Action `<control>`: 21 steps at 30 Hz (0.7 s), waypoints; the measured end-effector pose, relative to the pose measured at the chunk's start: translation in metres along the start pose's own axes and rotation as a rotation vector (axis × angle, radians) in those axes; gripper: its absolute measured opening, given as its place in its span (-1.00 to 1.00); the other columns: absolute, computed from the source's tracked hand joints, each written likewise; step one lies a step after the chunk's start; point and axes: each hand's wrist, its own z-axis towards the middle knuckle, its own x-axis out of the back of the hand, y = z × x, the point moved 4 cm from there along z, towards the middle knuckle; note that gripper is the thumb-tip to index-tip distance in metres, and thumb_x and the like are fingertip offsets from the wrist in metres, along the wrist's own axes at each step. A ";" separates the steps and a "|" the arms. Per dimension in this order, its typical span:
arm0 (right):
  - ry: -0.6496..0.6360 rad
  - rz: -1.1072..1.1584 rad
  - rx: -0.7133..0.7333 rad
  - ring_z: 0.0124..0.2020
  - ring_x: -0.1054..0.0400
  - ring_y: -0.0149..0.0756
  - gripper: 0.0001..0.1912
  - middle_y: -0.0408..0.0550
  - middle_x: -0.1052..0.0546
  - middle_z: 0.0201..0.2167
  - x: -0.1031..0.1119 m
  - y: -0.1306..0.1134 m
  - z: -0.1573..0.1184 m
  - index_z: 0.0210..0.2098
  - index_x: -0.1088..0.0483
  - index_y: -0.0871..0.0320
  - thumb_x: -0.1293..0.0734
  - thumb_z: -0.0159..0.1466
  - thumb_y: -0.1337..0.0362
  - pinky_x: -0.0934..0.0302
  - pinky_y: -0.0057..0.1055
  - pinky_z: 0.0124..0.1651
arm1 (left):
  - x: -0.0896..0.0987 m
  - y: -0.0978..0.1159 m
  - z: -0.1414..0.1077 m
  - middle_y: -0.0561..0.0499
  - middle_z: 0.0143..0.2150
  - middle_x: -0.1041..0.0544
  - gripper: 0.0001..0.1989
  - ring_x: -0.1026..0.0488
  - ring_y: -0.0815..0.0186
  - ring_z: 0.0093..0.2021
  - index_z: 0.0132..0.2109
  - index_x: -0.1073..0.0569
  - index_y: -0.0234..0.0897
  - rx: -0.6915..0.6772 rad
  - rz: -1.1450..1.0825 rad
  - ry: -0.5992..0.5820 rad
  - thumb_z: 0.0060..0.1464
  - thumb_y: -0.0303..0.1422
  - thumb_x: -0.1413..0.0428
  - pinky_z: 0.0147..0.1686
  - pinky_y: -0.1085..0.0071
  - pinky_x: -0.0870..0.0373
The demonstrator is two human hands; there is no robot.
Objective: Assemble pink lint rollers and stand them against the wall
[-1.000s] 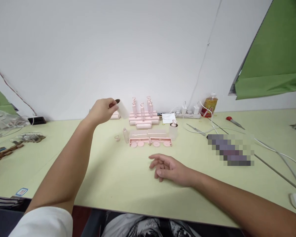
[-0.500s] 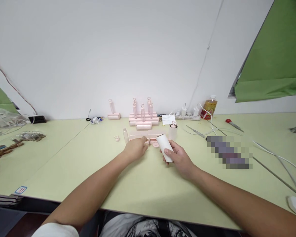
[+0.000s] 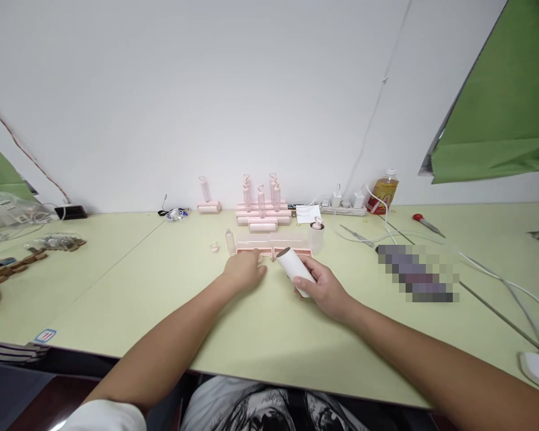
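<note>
My right hand (image 3: 326,288) is closed around a white paper roll (image 3: 296,270), tilted with its open brown-lined end up and to the left. My left hand (image 3: 246,270) rests over the left part of an open pink case (image 3: 291,252); whether its fingers grip the case is hidden. Behind the case lie clear covers (image 3: 269,240). A small clear bottle (image 3: 230,242) stands left of the case, with a pink cap (image 3: 214,246) beside it. At the right, a white roll (image 3: 315,238) stands upright with a pink piece in its top.
Pink cases (image 3: 263,220) with upright pink bottles (image 3: 261,202) stand by the wall. A power strip (image 3: 344,210), a drink bottle (image 3: 383,193), a red-handled tool (image 3: 426,224) and cables lie right. A phone-like black object (image 3: 70,212) and bagged parts (image 3: 58,242) are left.
The white roll in my right hand has shifted slightly left, and its open end now shows. The round pink piece seen in the case's right part is now hidden or gone.
</note>
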 end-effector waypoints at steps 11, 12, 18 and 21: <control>-0.019 -0.050 -0.027 -0.49 -0.22 -0.35 -0.46 -0.13 -0.37 -0.41 -0.001 -0.002 -0.001 0.09 -0.27 0.14 -0.37 0.17 0.09 -0.16 -0.41 -0.45 | -0.004 0.005 -0.005 -0.05 -0.32 -0.52 -0.84 -0.46 0.21 -0.32 -0.39 -0.47 -0.25 -0.187 -0.127 -0.075 0.06 -0.30 -0.05 -0.46 0.39 -0.20; -0.026 -0.051 -0.029 -0.48 -0.22 -0.35 -0.46 -0.13 -0.37 -0.41 -0.001 -0.002 -0.001 0.09 -0.27 0.14 -0.37 0.17 0.10 -0.15 -0.41 -0.44 | -0.004 0.005 -0.005 -0.07 -0.29 -0.51 -0.83 -0.45 0.23 -0.34 -0.39 -0.48 -0.25 -0.203 -0.140 -0.067 0.05 -0.31 -0.05 -0.46 0.38 -0.20; -0.043 -0.075 -0.032 -0.49 -0.19 -0.38 -0.50 -0.12 -0.36 -0.37 -0.002 0.000 0.000 0.07 -0.30 0.12 -0.36 0.17 0.11 -0.11 -0.44 -0.47 | -0.007 0.002 -0.007 -0.09 -0.21 -0.44 -0.87 -0.41 0.23 -0.32 -0.45 -0.45 -0.27 -0.297 -0.152 -0.085 0.00 -0.38 -0.06 -0.42 0.35 -0.23; -0.051 -0.091 -0.028 -0.48 -0.19 -0.38 -0.50 -0.12 -0.36 -0.36 -0.001 0.002 0.000 0.08 -0.30 0.11 -0.36 0.18 0.11 -0.11 -0.44 -0.46 | -0.006 0.002 -0.009 -0.08 -0.33 -0.46 -0.91 -0.40 0.22 -0.36 -0.46 -0.40 -0.26 -0.293 -0.141 -0.097 -0.02 -0.40 -0.05 -0.47 0.36 -0.19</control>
